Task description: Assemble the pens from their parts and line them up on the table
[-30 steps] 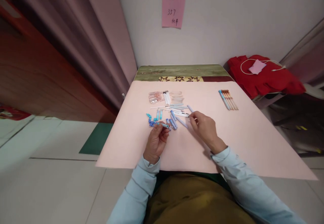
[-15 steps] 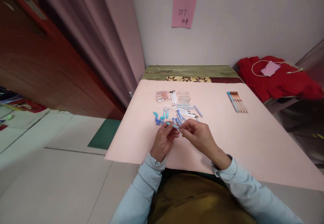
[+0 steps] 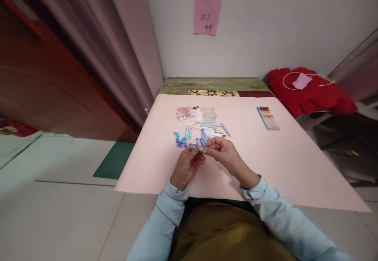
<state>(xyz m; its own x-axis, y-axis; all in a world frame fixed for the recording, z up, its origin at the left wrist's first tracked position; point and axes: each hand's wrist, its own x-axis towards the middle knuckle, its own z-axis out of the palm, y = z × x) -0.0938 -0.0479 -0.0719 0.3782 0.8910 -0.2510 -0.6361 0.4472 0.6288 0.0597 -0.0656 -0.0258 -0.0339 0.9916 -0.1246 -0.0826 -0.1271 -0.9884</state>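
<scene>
A light-blue pen barrel (image 3: 197,148) with a turquoise end is held between my two hands, above the near part of the table. My left hand (image 3: 186,165) pinches its turquoise end between thumb and fingers. The fingertips of my right hand (image 3: 226,153) close round the other end and partly hide it. Just beyond my fingers lie several blue pen barrels (image 3: 203,134). Small blue and turquoise pen parts (image 3: 179,141) form a loose cluster to the left, beside two turquoise barrels (image 3: 188,133).
Farther back lie clear tubes (image 3: 184,113), white refills (image 3: 197,114) and pale barrels (image 3: 209,113). A row of brown pens with one blue pen (image 3: 263,118) sits at the right. Pink paper (image 3: 289,174) covers the table. Red cloth (image 3: 315,95) is piled beyond its right edge.
The view has turned slightly, so things appear shifted left. My right fingers have closed over the barrel's right end, where they were beside it before. My left hand keeps its pinch.
</scene>
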